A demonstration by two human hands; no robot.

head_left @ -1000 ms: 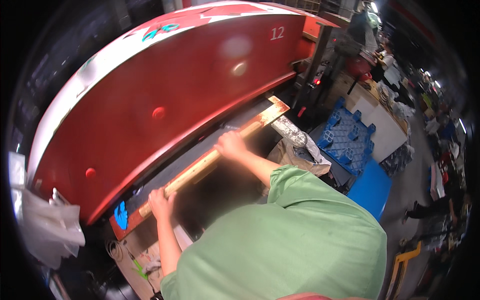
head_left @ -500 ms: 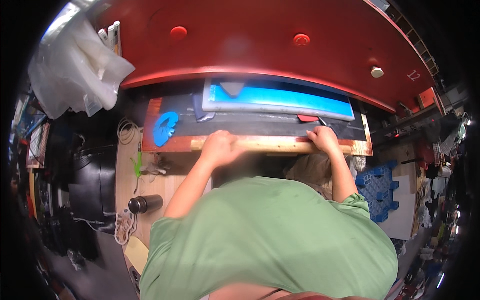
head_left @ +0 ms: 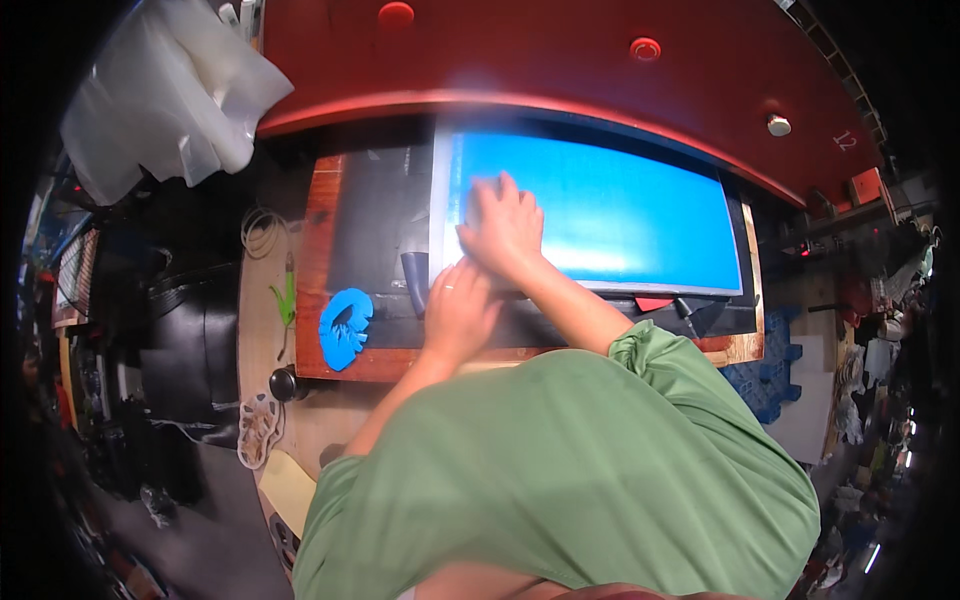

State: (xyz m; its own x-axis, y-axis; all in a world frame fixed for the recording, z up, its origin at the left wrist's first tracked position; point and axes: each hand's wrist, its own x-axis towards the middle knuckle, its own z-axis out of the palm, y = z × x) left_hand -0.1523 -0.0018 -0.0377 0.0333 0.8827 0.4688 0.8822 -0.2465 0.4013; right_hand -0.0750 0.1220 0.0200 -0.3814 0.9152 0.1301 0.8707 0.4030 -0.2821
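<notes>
A bright blue sheet (head_left: 620, 215) with a pale rim lies on a black mat (head_left: 380, 215), on a wooden board (head_left: 318, 250) standing out from under a red machine. Over the sheet's left part, my right hand (head_left: 505, 225) has its fingers bent and closed; motion blur hides what they grip, if anything. My left hand (head_left: 462, 310) lies by the sheet's near left corner, fingers stretched forward, just below the right wrist. Beside it is a dark blue-grey strip (head_left: 413, 280). A red piece (head_left: 653, 303) and a dark-handled tool (head_left: 685, 312) rest along the near edge.
The red machine (head_left: 540, 60), with red buttons and a metal knob (head_left: 778, 125), overhangs the board's far side. A crumpled blue ring-shaped piece (head_left: 345, 328) sits at the board's left. Clear plastic sheeting (head_left: 175, 100) hangs far left. A dark bottle (head_left: 287, 384) stands at left.
The board with the blue sheet has come out toward me, showing much more blue. Both hands have left its front bar and moved onto the sheet's left part, the right reaching across.
</notes>
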